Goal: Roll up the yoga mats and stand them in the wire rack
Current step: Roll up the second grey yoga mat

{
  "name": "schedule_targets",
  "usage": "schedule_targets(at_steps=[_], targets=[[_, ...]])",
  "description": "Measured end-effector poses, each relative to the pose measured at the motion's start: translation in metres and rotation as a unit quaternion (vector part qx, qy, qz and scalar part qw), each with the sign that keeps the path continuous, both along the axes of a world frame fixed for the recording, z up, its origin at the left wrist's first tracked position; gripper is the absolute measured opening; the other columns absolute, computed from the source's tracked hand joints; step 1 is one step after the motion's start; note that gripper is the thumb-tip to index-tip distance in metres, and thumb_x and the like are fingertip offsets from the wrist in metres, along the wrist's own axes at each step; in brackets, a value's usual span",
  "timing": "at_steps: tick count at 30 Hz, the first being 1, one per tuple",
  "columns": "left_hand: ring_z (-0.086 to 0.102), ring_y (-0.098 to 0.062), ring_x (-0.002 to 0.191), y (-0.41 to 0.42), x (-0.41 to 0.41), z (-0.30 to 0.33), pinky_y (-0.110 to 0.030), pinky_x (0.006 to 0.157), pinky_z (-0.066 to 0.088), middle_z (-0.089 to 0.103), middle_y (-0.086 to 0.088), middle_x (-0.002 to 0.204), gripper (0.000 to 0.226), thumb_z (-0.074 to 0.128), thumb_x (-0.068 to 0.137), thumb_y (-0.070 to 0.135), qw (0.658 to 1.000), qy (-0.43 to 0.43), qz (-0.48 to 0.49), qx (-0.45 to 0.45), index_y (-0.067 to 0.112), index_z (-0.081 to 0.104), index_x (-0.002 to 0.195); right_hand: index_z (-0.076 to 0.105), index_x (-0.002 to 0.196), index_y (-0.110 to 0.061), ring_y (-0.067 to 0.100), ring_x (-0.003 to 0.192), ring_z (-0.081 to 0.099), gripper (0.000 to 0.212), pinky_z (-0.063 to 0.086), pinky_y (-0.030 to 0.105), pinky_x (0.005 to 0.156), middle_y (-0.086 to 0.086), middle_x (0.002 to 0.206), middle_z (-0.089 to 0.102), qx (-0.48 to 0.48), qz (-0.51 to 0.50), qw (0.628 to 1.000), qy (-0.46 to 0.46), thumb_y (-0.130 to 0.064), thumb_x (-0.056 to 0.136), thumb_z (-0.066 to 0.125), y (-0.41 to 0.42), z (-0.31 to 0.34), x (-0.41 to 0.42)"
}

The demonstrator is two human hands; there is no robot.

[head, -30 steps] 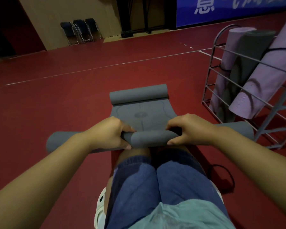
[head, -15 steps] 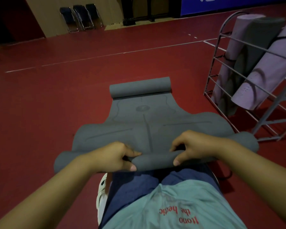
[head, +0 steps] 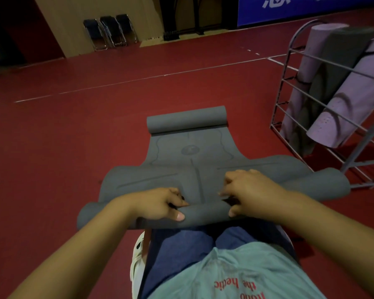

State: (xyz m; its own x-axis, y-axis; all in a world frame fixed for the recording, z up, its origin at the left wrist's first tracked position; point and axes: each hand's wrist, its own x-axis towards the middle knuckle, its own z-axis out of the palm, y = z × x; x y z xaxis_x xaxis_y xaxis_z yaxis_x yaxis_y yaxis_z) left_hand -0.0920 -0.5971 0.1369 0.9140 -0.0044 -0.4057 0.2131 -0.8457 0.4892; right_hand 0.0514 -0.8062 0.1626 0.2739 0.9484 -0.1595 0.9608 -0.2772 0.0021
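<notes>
1. Grip: left hand and right hand, both clamped on the near roll of the grey yoga mat, thumbs under, fingers curled over the top.
2. Mat: near roll across the person's knees; middle lies flat on the red floor; far end curled in a roll of its own.
3. Step in hand: rolling, early, most of the length open.
4. Next move calls for even forward turns, edges square.
5. Wire rack: right, near, rolled mats leaning inside.
</notes>
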Motion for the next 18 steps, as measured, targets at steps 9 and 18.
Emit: schedule_targets(at_steps=[9, 18], targets=[[0.05, -0.01, 0.102, 0.0, 0.01, 0.004, -0.022, 0.098, 0.034, 0.047, 0.017, 0.097, 0.035, 0.064, 0.089, 0.029, 0.999, 0.039, 0.01, 0.014, 0.017, 0.066, 0.121, 0.057, 0.13, -0.032, 0.017, 0.12, 0.052, 0.052, 0.04, 0.026, 0.093, -0.006, 0.128, 0.058, 0.044, -0.086, 0.99, 0.102, -0.044, 0.081, 0.068, 0.003, -0.022, -0.009], [0.056, -0.021, 0.111, -0.031, -0.008, -0.001, -0.029, 0.091, 0.043, 0.06, 0.0, 0.117, 0.032, 0.06, 0.089, 0.018, 0.959, -0.216, 0.029, 0.183, 0.02, 0.064, 0.121, 0.068, 0.118, -0.025, 0.009, 0.102, 0.061, 0.043, 0.039, 0.019, 0.076, -0.006, 0.114, 0.069, -0.004, -0.113, 0.97, 0.215, -0.034, 0.077, 0.076, 0.02, -0.007, 0.012]])
